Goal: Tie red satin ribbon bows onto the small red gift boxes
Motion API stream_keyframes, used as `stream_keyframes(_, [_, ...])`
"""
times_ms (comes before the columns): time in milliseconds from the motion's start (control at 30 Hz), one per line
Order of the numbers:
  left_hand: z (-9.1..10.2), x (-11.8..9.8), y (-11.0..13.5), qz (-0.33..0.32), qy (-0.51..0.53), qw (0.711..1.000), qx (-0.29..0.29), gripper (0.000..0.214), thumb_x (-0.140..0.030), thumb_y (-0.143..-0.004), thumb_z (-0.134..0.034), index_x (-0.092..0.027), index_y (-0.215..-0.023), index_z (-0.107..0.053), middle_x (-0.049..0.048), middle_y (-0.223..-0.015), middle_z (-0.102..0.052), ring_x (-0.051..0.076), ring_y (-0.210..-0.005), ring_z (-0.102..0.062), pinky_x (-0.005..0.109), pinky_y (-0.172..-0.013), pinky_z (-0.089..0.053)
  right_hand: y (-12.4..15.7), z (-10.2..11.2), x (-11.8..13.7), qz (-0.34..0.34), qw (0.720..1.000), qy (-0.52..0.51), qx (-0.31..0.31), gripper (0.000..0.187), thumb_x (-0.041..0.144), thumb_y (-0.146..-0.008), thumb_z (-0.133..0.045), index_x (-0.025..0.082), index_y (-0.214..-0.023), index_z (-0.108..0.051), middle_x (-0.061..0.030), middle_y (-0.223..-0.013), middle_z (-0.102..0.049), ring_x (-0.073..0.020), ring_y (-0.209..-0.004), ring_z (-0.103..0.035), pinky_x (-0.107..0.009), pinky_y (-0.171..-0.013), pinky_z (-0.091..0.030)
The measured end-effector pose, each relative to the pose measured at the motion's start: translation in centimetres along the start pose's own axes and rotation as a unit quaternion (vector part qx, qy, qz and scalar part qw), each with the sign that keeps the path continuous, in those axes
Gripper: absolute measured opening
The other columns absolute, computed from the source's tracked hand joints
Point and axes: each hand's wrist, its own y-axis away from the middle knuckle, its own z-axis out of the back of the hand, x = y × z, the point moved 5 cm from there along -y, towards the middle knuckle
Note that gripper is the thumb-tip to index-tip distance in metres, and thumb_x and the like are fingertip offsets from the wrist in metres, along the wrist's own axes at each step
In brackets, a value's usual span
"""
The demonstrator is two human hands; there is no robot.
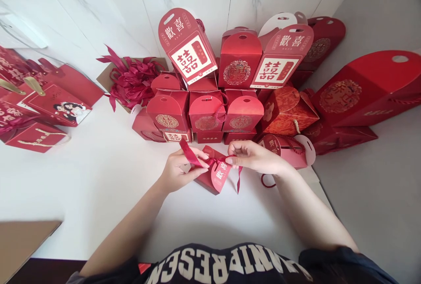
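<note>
Small red box (204, 181): lies on the white table (98, 183), near the middle of the scene, directly between the two hands and slightly nearer to the person than they are.
Ribbon (192, 154): dark red, runs across the top of the box from one hand to the other; one loose end hangs down just right of the box.
Tag (221, 173): rounded, red with pale characters, rests on the box's right end under the ribbon.
Left hand (177, 171): just left of the box, thumb and fingers pinched on a flat length of ribbon that angles up and away to the far left.
Right hand (252, 154): just right of the box and a little farther off, fingertips closed on the ribbon where it gathers above the tag.
Stacked boxes (205, 115): a cluster of red handled boxes with gold medallions, just beyond the hands.
Tall boxes (187, 47): two larger red boxes with white labels lean against the far wall behind the cluster.
Ribbon pile (131, 80): loose dark red ribbons heaped in a cardboard tray, far left of the cluster.
Red bags (55, 104): lie flat at the far left edge.
Large red box (365, 91): lies on its side at the right.
</note>
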Motion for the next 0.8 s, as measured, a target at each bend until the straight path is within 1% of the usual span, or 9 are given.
stream_keyframes(100, [0.2,0.6,0.6,0.056,0.094,0.993,0.036,0.013,-0.01,-0.078,-0.071,-0.018,-0.088,-0.075,0.0118,-0.105,-0.073,0.017,-0.073,-0.071,0.026,-0.057,-0.058,0.0,-0.1,0.0,-0.001,1.0,0.008,0.001,0.033,0.046,-0.082,-0.068,0.018,-0.077,-0.053,0.0024,-0.071,-0.054,-0.0115,-0.065,-0.049,-0.026,-0.063,-0.038])
stream_keyframes(167, [0.2,0.8,0.9,0.089,0.156,0.981,0.068,0.014,-0.009,-0.082,-0.066,-0.017,-0.09,-0.074,0.0135,-0.106,-0.074,0.017,-0.067,-0.072,0.025,-0.054,-0.059,0.0,-0.2,-0.1,0.001,1.0,0.017,0.0,0.034,0.047,-0.082,-0.069,0.018,-0.078,-0.052,0.0027,-0.072,-0.053,-0.0113,-0.065,-0.047,-0.026,-0.062,-0.037])
stream_keyframes(233, [0.3,0.6,1.0,0.093,0.183,0.974,0.098,0.015,-0.008,-0.083,-0.065,-0.017,-0.091,-0.073,0.0131,-0.099,-0.075,0.02,-0.075,-0.074,0.028,-0.063,-0.062,0.0,-0.1,-0.3,0.005,0.999,0.034,-0.002,0.034,0.048,-0.082,-0.069,0.019,-0.079,-0.052,0.0036,-0.071,-0.051,-0.0109,-0.064,-0.044,-0.026,-0.061,-0.035])
stream_keyframes(300, [0.5,0.2,0.8,0.071,0.17,0.975,0.122,0.02,-0.005,-0.081,-0.066,-0.018,-0.093,-0.074,0.0116,-0.094,-0.076,0.024,-0.086,-0.074,0.033,-0.074,-0.063,-0.1,-0.1,-0.4,0.012,0.998,0.06,-0.003,0.034,0.049,-0.083,-0.067,0.019,-0.08,-0.054,0.0035,-0.072,-0.049,-0.0109,-0.064,-0.043,-0.026,-0.061,-0.035])
stream_keyframes(367, [0.7,-0.1,0.7,0.053,0.152,0.977,0.14,0.025,-0.004,-0.079,-0.066,-0.02,-0.097,-0.075,0.0105,-0.094,-0.077,0.024,-0.089,-0.074,0.035,-0.078,-0.062,-0.2,-0.1,-0.5,0.019,0.997,0.078,-0.002,0.033,0.05,-0.086,-0.064,0.018,-0.081,-0.056,0.0024,-0.074,-0.05,-0.0116,-0.066,-0.043,-0.026,-0.062,-0.035])
stream_keyframes(467, [1.0,-0.1,0.6,0.046,0.144,0.977,0.153,0.023,-0.01,-0.081,-0.067,-0.021,-0.099,-0.076,0.0102,-0.095,-0.077,0.024,-0.089,-0.074,0.035,-0.078,-0.062,-0.3,0.0,-0.6,0.022,0.996,0.082,-0.017,0.034,0.05,-0.088,-0.06,0.018,-0.077,-0.056,0.0022,-0.072,-0.049,-0.0118,-0.066,-0.042,-0.027,-0.063,-0.034])
stream_keyframes(533, [1.2,-0.1,0.7,0.053,0.15,0.975,0.157,0.018,-0.014,-0.084,-0.065,-0.021,-0.096,-0.077,0.0102,-0.093,-0.077,0.025,-0.088,-0.074,0.034,-0.078,-0.062,-0.3,0.0,-0.7,0.015,0.997,0.072,-0.023,0.035,0.051,-0.088,-0.061,0.018,-0.075,-0.054,0.0032,-0.069,-0.048,-0.0113,-0.063,-0.042,-0.027,-0.061,-0.034])
stream_keyframes(667, [1.5,0.2,0.7,0.078,0.158,0.969,0.175,0.016,-0.019,-0.087,-0.063,-0.02,-0.092,-0.078,0.01,-0.089,-0.078,0.024,-0.083,-0.075,0.032,-0.075,-0.063,-0.1,0.0,-0.8,0.003,0.999,0.052,-0.015,0.035,0.05,-0.083,-0.066,0.019,-0.073,-0.053,0.002,-0.068,-0.054,-0.0127,-0.064,-0.049,-0.027,-0.063,-0.04])
stream_keyframes(800, [1.7,0.5,0.7,0.094,0.179,0.959,0.196,0.016,-0.02,-0.086,-0.065,-0.022,-0.094,-0.079,0.0093,-0.089,-0.078,0.025,-0.081,-0.076,0.032,-0.073,-0.064,0.2,0.2,-0.7,-0.003,0.996,0.083,-0.03,0.034,0.049,-0.083,-0.067,0.019,-0.072,-0.055,-0.0005,-0.068,-0.061,-0.0147,-0.065,-0.056,-0.028,-0.063,-0.043])
